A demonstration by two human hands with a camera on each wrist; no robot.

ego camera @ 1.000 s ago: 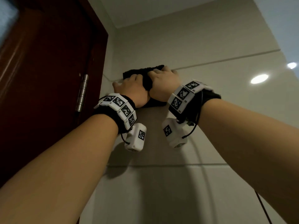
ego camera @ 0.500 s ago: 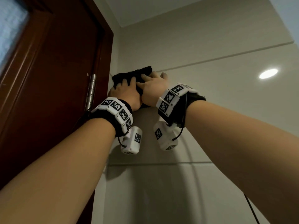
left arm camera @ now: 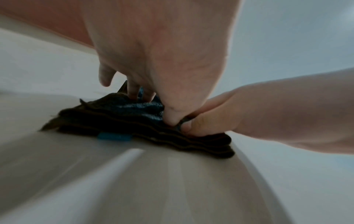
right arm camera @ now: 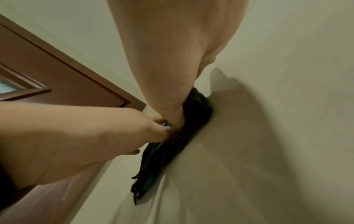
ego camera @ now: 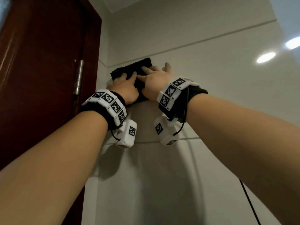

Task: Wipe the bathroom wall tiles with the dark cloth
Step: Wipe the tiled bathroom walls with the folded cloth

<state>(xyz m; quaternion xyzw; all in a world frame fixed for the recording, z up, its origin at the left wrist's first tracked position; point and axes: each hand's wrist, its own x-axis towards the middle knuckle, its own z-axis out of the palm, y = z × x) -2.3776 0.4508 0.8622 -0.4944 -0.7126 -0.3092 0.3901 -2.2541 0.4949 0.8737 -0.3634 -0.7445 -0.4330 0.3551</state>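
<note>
A folded dark cloth (ego camera: 132,69) lies flat against the pale wall tiles (ego camera: 203,98), high up near the corner by the door. My left hand (ego camera: 125,86) presses on its lower left part with fingers stretched out. Beside it, my right hand (ego camera: 155,78) presses the cloth's right side with fingers spread. In the left wrist view my left hand (left arm camera: 159,60) pushes down on the layered cloth (left arm camera: 134,121), and the right hand (left arm camera: 268,109) meets it thumb to thumb. From the right wrist, my right hand (right arm camera: 172,53) pins the cloth (right arm camera: 162,154) to the wall.
A dark red door (ego camera: 40,70) with a steel hinge (ego camera: 79,77) stands just left of the cloth. Grout lines cross the tiles above and below the hands. A ceiling light reflects on the tile (ego camera: 266,57) to the right. A thin black cable (ego camera: 250,203) hangs at the lower right.
Both hands have slid the cloth left toward the door corner. Their fingers, bunched over the cloth a second ago, now lie stretched out on it.
</note>
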